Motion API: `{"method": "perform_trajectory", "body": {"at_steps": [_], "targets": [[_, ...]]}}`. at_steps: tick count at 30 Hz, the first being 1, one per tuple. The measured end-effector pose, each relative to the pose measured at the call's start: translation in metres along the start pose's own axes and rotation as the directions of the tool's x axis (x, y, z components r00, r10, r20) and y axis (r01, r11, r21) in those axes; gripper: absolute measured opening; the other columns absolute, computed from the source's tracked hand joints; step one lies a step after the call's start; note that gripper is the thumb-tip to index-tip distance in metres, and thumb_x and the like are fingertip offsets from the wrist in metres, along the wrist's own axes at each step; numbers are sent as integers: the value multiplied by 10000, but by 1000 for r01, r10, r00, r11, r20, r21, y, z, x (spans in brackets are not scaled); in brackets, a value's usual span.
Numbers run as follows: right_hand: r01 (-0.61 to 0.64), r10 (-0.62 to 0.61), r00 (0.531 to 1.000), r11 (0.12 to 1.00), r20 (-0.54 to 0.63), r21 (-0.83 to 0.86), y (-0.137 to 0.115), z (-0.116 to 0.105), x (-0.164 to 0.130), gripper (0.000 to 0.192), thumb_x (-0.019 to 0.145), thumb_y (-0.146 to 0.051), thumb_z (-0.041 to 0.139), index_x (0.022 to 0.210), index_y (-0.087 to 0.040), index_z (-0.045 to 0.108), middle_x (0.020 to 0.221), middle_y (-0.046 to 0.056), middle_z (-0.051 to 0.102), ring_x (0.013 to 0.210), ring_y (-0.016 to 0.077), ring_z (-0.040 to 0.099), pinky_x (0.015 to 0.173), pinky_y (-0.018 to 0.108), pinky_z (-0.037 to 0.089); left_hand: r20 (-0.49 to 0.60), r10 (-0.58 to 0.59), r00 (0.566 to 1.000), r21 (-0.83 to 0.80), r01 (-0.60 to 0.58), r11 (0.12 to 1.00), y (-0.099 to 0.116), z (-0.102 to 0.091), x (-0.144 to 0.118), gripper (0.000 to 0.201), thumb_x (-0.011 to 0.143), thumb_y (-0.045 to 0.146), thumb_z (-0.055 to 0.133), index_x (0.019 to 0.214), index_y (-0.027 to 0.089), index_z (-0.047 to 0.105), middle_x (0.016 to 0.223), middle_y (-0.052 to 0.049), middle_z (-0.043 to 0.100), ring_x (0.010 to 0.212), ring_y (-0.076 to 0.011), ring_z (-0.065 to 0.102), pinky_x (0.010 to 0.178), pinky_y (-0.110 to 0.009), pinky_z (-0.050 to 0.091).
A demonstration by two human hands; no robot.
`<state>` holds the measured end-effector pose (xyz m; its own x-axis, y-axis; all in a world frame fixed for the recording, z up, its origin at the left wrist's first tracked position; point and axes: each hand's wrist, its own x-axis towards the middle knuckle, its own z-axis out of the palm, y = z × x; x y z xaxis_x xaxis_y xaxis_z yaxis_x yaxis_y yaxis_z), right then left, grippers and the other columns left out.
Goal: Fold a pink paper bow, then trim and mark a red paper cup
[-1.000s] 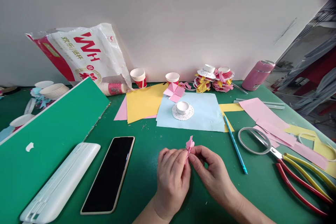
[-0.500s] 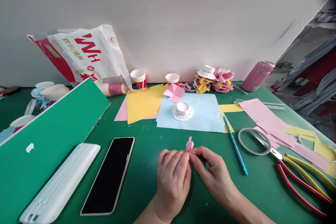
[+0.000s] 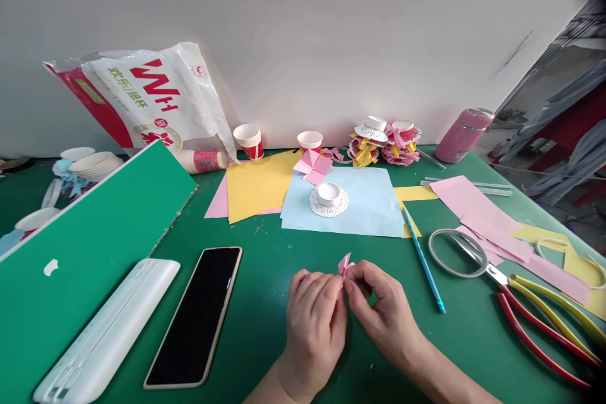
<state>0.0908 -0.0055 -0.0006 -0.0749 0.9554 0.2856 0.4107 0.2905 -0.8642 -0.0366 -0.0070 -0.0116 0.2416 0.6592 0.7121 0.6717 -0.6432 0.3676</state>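
Both hands are low at the centre of the green table (image 3: 265,353), fingertips meeting. The left hand (image 3: 315,322) and the right hand (image 3: 379,309) together pinch a small folded pink paper piece (image 3: 345,263), which stands up just above the fingertips; each grip is closed on its lower part, most of which is hidden by the fingers. The piece is held over the table, in front of the light blue sheet (image 3: 369,202). On that sheet sits a white cut paper cup (image 3: 329,194) with a fringed rim. A black phone (image 3: 196,312) lies face up to the left of the hands, with a white case (image 3: 104,334) beside it. A blue pencil (image 3: 423,262) lies to the right of the hands, and scissors (image 3: 511,284) with red and yellow handles are further right, near pink paper strips (image 3: 487,218). A yellow sheet (image 3: 258,186) lies left of the blue one.
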Motion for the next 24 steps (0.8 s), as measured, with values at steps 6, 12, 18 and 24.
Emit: {"method": "perform_trajectory", "body": {"at_steps": [6, 12, 18, 24], "targets": [[-19, 20, 999, 999, 25, -32, 2, 1, 0, 159, 844, -190, 442, 687, -206, 455, 610, -15, 490, 535, 121, 437, 502, 222, 379, -6, -95, 995, -162, 93, 982, 3, -1, 5, 206, 769, 7, 527, 914, 141, 586, 769, -70, 674, 705, -173, 616, 684, -344, 497], [-28, 29, 999, 999, 38, -40, 5, 1, 0, 163, 854, -196, 434, 692, -212, 438, 617, -21, 484, 532, 119, 434, 500, 221, 366, 71, -223, 972, -296, 234, 926, 4, -3, 6, 178, 795, 52, 513, 873, 170, 621, 759, -57, 669, 680, -157, 611, 629, -286, 524], [-45, 47, 998, 998, 41, -31, 5, 1, 0, 159, 845, -183, 434, 689, -214, 436, 620, -21, 483, 539, 121, 438, 508, 223, 362, 262, -458, 849, -431, 528, 732, 5, -5, 8, 132, 827, 167, 515, 815, 167, 646, 740, -44, 669, 659, -153, 622, 600, -249, 515], [-69, 69, 997, 997, 38, -21, 4, 0, 2, 172, 848, -192, 425, 677, -212, 427, 612, -15, 492, 530, 121, 428, 507, 227, 359, 456, -611, 647, -538, 747, 390, 5, -5, 11, 206, 828, 307, 536, 715, 169, 639, 566, 10, 559, 515, -99, 496, 431, -188, 389]]}}
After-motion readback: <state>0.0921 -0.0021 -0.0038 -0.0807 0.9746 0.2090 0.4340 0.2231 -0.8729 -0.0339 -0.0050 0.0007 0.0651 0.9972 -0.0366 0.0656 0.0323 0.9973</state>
